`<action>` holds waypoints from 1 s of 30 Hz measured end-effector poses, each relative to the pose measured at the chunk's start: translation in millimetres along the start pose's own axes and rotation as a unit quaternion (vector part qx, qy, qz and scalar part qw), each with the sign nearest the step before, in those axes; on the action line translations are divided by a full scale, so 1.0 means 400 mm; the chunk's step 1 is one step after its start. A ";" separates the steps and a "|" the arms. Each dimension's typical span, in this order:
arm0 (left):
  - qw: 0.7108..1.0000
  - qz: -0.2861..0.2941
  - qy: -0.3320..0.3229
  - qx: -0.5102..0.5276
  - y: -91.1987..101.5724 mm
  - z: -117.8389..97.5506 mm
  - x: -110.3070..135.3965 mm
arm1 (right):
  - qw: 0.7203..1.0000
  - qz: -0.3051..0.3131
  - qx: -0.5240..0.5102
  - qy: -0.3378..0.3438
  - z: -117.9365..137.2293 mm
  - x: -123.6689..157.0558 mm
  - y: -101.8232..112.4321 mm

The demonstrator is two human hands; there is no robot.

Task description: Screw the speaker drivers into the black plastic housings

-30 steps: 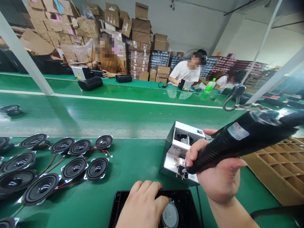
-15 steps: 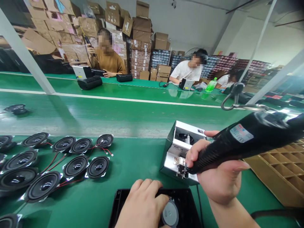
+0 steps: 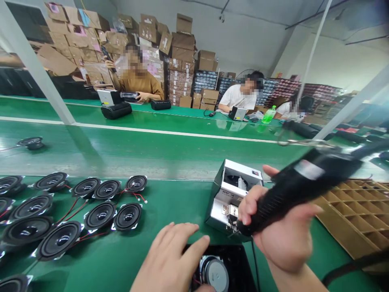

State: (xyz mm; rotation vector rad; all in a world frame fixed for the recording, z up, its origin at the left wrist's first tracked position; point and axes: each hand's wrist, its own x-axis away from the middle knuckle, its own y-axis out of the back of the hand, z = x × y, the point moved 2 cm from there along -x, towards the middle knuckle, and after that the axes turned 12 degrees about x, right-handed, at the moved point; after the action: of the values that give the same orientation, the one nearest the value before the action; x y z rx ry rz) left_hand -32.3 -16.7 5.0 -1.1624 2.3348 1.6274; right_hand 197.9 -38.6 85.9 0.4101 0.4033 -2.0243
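My right hand (image 3: pixel 282 231) is wrapped round a black electric screwdriver (image 3: pixel 291 190), held at a slant with its tip low and to the left. The tip is by the front outlet of a silver and black screw feeder (image 3: pixel 223 192); I cannot tell whether they touch. My left hand (image 3: pixel 173 255) is open, fingers stretched and thumb apart, over the left side of a black plastic housing (image 3: pixel 240 263). Inside this housing a speaker (image 3: pixel 217 275) lies with its round grey magnet up. The hand hides much of the housing's left part.
Several loose speakers (image 3: pixel 99 215) with red wires lie on the green bench at left. A divided cardboard tray (image 3: pixel 343 223) is at right. Beyond the green belt (image 3: pixel 146 150), people sit working, with a green bottle (image 3: pixel 269 114) and stacked cartons (image 3: pixel 182 48) there.
My left hand has shifted left and its fingers have straightened, showing more of the speaker. The screwdriver's rear end has swung down slightly, while its tip stays by the feeder.
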 end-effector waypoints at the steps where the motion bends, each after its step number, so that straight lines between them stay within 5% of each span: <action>1: 1.000 -0.016 0.018 0.007 0.020 0.011 0.024 | 1.000 0.001 -0.015 -0.008 0.012 0.009 -0.002; 5: 0.985 -0.054 0.136 0.092 0.060 0.069 0.123 | 0.995 0.071 -0.068 -0.023 0.025 0.048 -0.021; 10: 0.952 -0.068 0.234 0.185 0.022 0.111 0.193 | 0.980 0.155 -0.120 -0.015 -0.034 0.088 -0.060; 17: 0.939 -0.023 0.232 0.252 0.001 0.106 0.241 | 0.993 0.095 -0.028 -0.066 -0.062 0.108 -0.114; 30: 0.952 -0.043 0.218 0.210 0.001 0.102 0.241 | 0.991 0.124 0.006 -0.054 -0.080 0.123 -0.123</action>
State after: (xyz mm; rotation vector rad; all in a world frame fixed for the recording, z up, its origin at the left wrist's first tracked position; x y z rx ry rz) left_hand -115.4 -34.6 -56.0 -1.6068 2.6435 0.8351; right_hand 136.0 -40.2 40.9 0.3393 0.2591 -1.7978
